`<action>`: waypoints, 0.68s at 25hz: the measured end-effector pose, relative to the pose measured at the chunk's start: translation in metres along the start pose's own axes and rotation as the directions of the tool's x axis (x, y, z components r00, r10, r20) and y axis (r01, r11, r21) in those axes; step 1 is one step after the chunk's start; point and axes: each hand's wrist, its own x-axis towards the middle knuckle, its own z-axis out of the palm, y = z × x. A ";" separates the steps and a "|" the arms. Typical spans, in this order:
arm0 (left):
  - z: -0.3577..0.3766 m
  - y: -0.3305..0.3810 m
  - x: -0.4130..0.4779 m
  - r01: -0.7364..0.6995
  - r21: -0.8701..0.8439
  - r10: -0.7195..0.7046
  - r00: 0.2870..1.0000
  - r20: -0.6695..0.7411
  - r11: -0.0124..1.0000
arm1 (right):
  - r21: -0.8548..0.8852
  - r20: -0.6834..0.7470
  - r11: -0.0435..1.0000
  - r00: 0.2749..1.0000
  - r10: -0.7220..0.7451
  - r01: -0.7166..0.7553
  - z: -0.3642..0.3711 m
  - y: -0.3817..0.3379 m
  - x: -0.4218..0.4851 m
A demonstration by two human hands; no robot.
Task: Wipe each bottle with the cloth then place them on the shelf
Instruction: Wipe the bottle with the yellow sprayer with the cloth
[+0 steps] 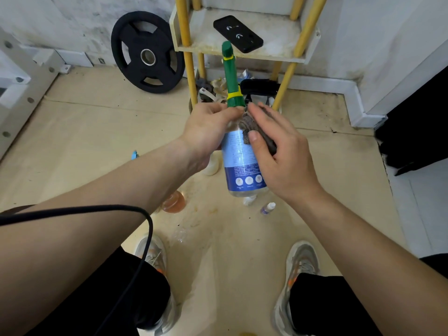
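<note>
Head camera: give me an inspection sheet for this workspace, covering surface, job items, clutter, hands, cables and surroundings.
Surface: beige floor, stained and scuffed.
Job's things: clear spray bottle with blue label and green nozzle, held up; grey cloth against its shoulder; yellow-posted white shelf behind; orange-liquid bottle and small white-capped dropper bottle on the floor.
Clutter: black phone on the shelf; jumbled heap beneath.
Hands: left hand grips the bottle neck; right hand pinches the cloth.
Cables: black cable across the left forearm.
Surroundings: black weight plate leaning on the wall.

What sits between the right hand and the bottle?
The cloth: in the head view the right hand holds it against the upper part of the bottle, with no bare gap showing.
</note>
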 end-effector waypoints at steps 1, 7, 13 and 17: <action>0.001 0.000 0.000 0.000 -0.001 0.000 1.000 -0.021 1.000 | -0.045 0.023 0.998 0.999 -0.038 0.039 0.001 0.000 -0.002; -0.009 0.005 0.010 -0.008 0.032 0.013 0.986 -0.165 0.999 | -0.346 0.186 0.882 0.945 -0.269 0.319 0.019 0.006 -0.033; 0.009 -0.010 0.002 0.006 0.061 0.001 0.994 -0.113 0.998 | -0.166 -0.017 0.984 0.997 -0.072 0.068 0.009 -0.001 -0.013; 0.003 -0.004 0.007 0.034 0.043 -0.025 0.979 -0.205 0.998 | 0.100 -0.026 0.954 0.958 0.285 -0.281 0.000 0.004 -0.008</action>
